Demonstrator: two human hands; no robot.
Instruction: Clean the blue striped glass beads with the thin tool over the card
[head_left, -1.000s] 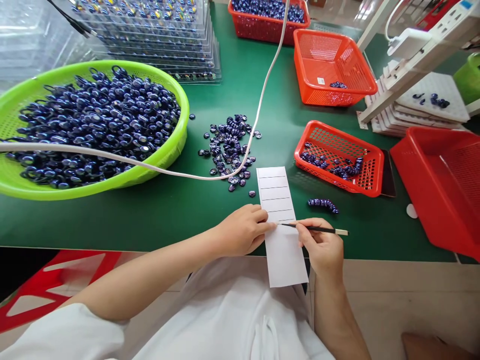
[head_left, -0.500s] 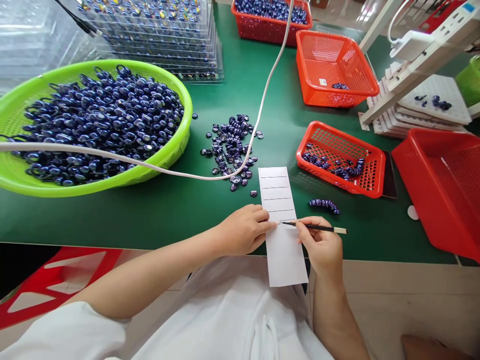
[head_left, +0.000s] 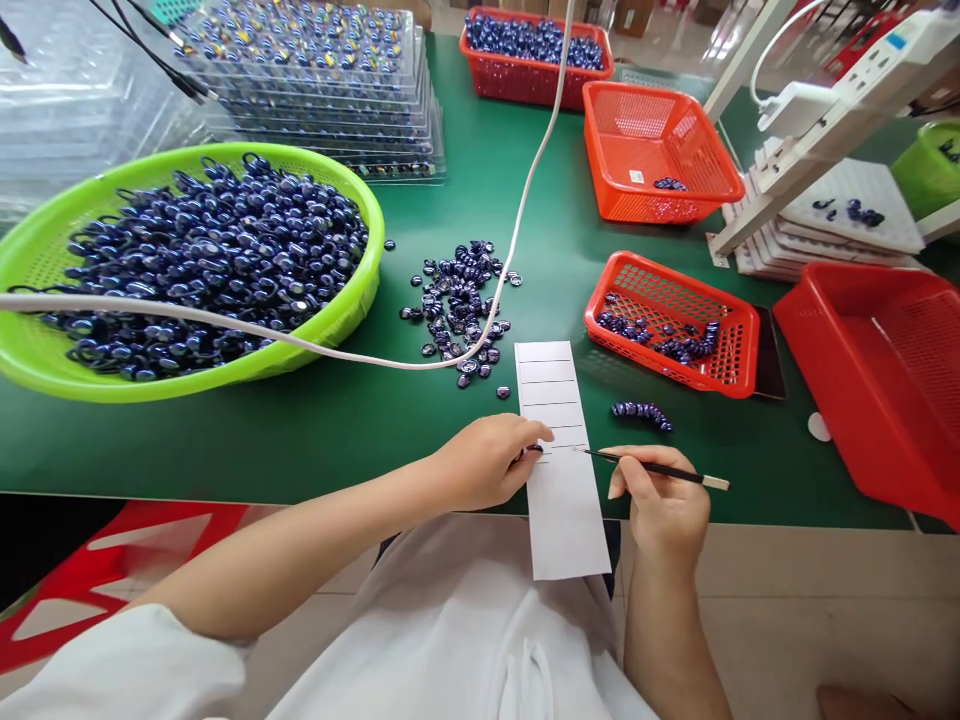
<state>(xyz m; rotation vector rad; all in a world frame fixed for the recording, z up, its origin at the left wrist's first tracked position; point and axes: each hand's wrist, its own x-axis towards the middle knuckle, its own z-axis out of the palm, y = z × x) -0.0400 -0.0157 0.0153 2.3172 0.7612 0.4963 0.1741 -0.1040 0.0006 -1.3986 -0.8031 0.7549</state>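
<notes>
My left hand [head_left: 487, 460] rests at the left edge of a white paper strip [head_left: 568, 520] marked with several dark cross lines. A shiny dark purple piece [head_left: 532, 449] shows between its thumb and fingers. My right hand [head_left: 667, 500] pinches a thin black fine-tipped brush [head_left: 667, 470] with a pale end, its tip over the strip near the lowest lines. Beyond the strip lies a loose pile of similar small purple pieces [head_left: 457, 295]. A curved row of purple pieces [head_left: 642, 414] lies right of the strip.
A green basket [head_left: 375, 265] heaped with dark looped pieces stands left. Red baskets [head_left: 622, 270], [head_left: 664, 210] and a red bin [head_left: 847, 400] are right. A white cable [head_left: 517, 235] crosses the table. Stacked clear trays [head_left: 390, 110] stand behind.
My right hand and the brush have moved right, away from my left fingers. My left index finger has lifted and straightened, and a purple piece now shows in that hand. The view has shifted slightly.
</notes>
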